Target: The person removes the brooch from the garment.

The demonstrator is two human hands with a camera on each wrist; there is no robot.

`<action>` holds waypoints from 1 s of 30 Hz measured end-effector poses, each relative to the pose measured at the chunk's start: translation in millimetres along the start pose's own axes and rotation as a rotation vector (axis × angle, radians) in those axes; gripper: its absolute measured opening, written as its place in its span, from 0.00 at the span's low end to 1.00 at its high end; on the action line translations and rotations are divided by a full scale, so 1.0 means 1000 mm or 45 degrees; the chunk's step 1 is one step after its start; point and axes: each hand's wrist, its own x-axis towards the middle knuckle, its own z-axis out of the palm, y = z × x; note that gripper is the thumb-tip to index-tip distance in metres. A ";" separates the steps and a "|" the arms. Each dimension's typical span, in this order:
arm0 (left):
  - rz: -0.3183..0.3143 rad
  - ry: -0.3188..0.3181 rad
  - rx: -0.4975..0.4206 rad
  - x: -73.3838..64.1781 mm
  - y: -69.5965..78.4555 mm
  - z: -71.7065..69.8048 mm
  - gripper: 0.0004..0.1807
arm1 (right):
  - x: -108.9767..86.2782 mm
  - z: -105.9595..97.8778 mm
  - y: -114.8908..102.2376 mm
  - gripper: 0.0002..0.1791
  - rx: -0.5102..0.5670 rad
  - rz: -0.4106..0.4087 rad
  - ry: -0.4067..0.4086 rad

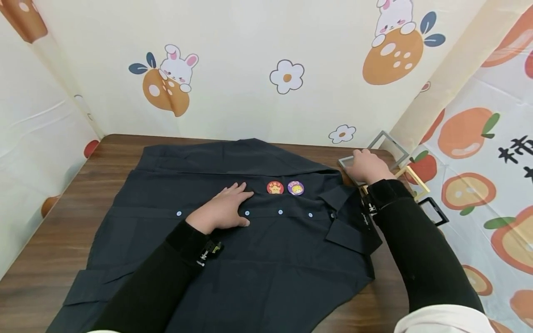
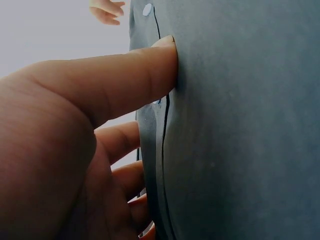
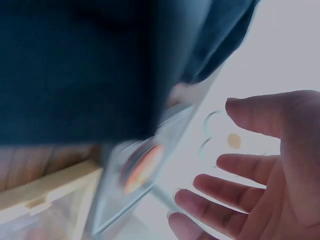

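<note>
A dark navy button-up shirt [image 1: 266,263] lies spread over the table, its collar [image 1: 345,236] pointing right. My left hand [image 1: 220,207] rests flat on it beside the button placket, fingers spread; the left wrist view shows the thumb [image 2: 135,75] against the cloth. A red round badge [image 1: 275,187] and a purple one [image 1: 296,188] sit on the shirt, right of that hand. Over at the far right, my right hand [image 1: 368,166] is above a grey-framed box [image 1: 395,142] with its lid raised. In the right wrist view its fingers [image 3: 215,195] are apart, holding nothing.
A yellow-framed box [image 1: 418,179] and a black-framed one [image 1: 439,210] stand in line with the grey box along the table's right edge, partly behind my right arm. Patterned cloth walls [image 1: 233,83] rise behind and beside the wooden table [image 1: 100,185].
</note>
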 end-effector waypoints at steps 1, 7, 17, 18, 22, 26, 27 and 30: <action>0.003 0.000 0.000 0.001 0.000 0.000 0.46 | -0.002 -0.001 -0.005 0.38 -0.005 -0.019 0.008; -0.007 0.003 -0.022 0.001 -0.004 0.003 0.46 | -0.018 0.001 -0.039 0.37 0.057 -0.128 0.068; 0.003 0.086 0.144 -0.005 0.015 -0.008 0.42 | -0.062 0.024 -0.078 0.33 0.066 -0.330 0.193; 0.010 0.101 0.152 -0.007 0.019 -0.011 0.42 | -0.067 0.026 -0.082 0.33 0.061 -0.354 0.192; 0.073 0.129 0.201 -0.007 0.035 -0.023 0.42 | -0.084 0.031 -0.097 0.31 0.039 -0.438 0.186; 0.135 0.104 0.300 0.006 0.045 -0.026 0.42 | -0.089 0.040 -0.108 0.28 -0.062 -0.522 0.227; 0.146 0.095 0.327 0.010 0.047 -0.026 0.41 | -0.089 0.043 -0.110 0.27 -0.097 -0.544 0.243; 0.177 0.078 0.425 0.024 0.048 -0.023 0.38 | -0.085 0.052 -0.114 0.25 -0.193 -0.598 0.289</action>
